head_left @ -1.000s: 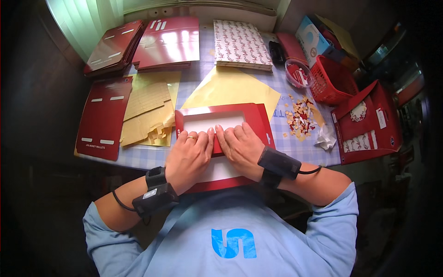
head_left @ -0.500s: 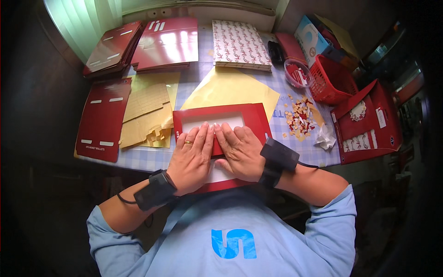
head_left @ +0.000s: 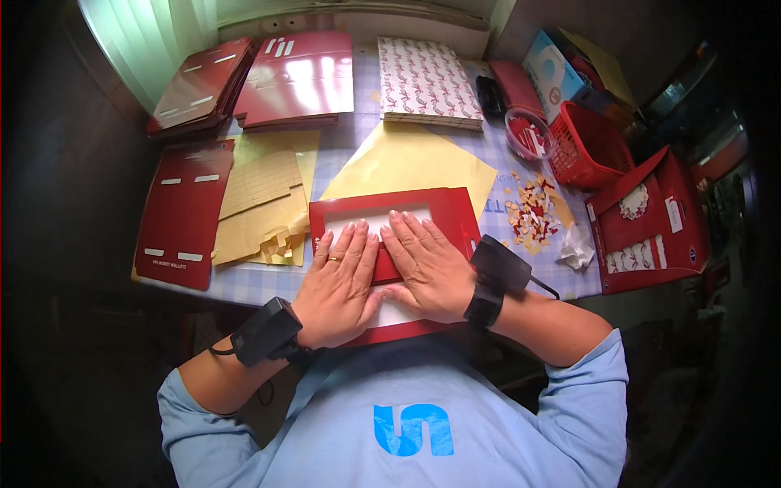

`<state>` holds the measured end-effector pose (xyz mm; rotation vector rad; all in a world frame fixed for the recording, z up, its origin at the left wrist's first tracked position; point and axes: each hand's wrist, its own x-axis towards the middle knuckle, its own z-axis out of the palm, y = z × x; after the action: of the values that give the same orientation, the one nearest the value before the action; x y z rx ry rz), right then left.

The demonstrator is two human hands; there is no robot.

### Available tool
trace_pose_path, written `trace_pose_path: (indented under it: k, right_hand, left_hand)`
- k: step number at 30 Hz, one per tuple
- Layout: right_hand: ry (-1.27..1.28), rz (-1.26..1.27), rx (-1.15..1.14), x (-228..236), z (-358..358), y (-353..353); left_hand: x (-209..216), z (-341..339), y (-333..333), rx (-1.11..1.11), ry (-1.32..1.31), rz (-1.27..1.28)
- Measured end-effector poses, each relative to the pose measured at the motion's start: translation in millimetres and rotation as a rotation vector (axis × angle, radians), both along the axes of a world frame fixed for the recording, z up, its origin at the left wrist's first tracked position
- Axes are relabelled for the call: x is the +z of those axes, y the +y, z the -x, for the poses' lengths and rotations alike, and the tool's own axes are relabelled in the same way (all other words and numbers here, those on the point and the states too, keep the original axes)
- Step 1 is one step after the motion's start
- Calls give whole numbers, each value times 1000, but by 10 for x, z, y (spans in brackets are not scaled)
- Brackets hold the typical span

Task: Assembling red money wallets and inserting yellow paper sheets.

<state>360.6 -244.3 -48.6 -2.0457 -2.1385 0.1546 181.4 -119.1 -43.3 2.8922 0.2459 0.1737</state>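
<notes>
A red card packet [head_left: 443, 203] with two cut-out windows, white showing through them, lies at the table's near edge. My left hand [head_left: 340, 285] rests flat on its left half, fingers stretched out and thumb pointing inward. On the right half my right hand [head_left: 427, 268] lies flat too, fingers extended and slightly apart. The two thumbs come close together near the packet's lower window, and neither hand grips anything. Under the packet's far side spreads a yellow paper sheet [head_left: 407, 163]. Parts of the packet's front are covered by my hands.
Left are a red card [head_left: 181, 215], yellow sticker sheets [head_left: 260, 191] and red card stacks [head_left: 305, 77]. A patterned stack [head_left: 427, 81] stands at the back. Right are a clear tub [head_left: 529, 134], red basket [head_left: 590, 146], paper scraps [head_left: 537, 215], crumpled tissue [head_left: 576, 248] and red packet [head_left: 651, 220].
My fingers have straightened and flattened on the packet. The right hand's fingers, bent before, now lie extended. The left wrist has shifted slightly to the left.
</notes>
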Motion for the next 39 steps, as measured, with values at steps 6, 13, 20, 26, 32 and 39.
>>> trace_pose_path:
  k: [6,13,20,26,32,39]
  right_hand:
    - [-2,-18,0,-8,-22,0]
    - [-80,-43,64,125,-35,-72]
    - [-74,34,55,107,28,-65]
    - [-55,108,39,222,-3,-155]
    - [-98,-7,-7,279,-55,-165]
    - [-243,-27,-78,398,-91,-123]
  left_hand:
    - [9,-11,20,-10,39,35]
    - [-14,-28,24,-18,-44,42]
    - [-118,55,30,3,-93,64]
    - [201,549,154,51,-484,598]
    - [198,1927,232,593,-725,579]
    - [-79,3129,97,1057,-792,411]
